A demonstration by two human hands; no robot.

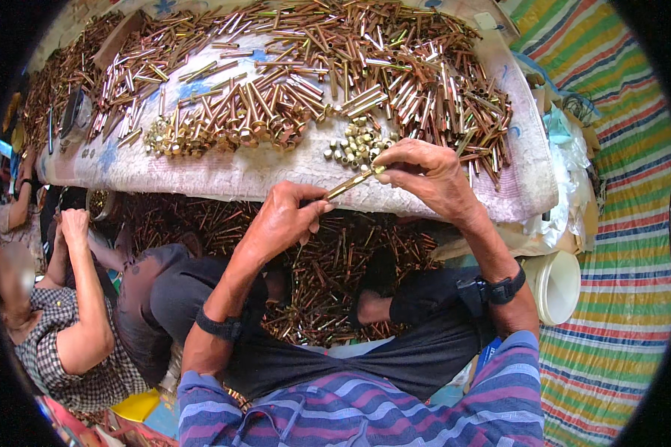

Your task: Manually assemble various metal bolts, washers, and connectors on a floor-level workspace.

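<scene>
My left hand pinches a gold-coloured metal anchor sleeve between thumb and fingertips, just over the near edge of the table. At the sleeve's far end, my right hand closes thumb and forefinger on a small gold nut, which touches the sleeve's tip. Right behind that hand lies a heap of similar small nuts. To their left, hex-headed bolts are bunched with their heads toward me.
Loose metal sleeves cover much of the cloth-topped table. Many more parts lie beneath it, around my feet. A white bucket stands at my right. A co-worker sits close on my left. Striped sheeting spreads at right.
</scene>
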